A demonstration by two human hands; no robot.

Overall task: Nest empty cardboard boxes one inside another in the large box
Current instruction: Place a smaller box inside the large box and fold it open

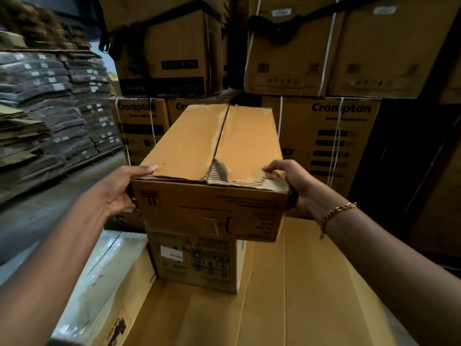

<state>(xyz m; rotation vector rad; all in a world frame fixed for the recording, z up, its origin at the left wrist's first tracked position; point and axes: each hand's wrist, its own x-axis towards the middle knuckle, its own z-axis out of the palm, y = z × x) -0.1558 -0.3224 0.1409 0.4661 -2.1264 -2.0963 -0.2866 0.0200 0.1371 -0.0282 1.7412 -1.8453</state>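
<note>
Warehouse stacks behind | box [212,158] held above smaller box [197,260], long axis running away from person | left hand [117,191] and right hand [294,186] clasped its near corners, equally close

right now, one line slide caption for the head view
Both hands, left and right, grip a closed brown cardboard box above a smaller printed carton.

Two hands are in view, the left hand [117,193] and the right hand [291,183]; one bracelet [334,216] circles the right wrist. Two loose boxes sit in front, the held box [212,171] and the lower box [197,260]; behind, at least five strapped cartons [331,141] are stacked, their full count cut off by the frame.
</note>
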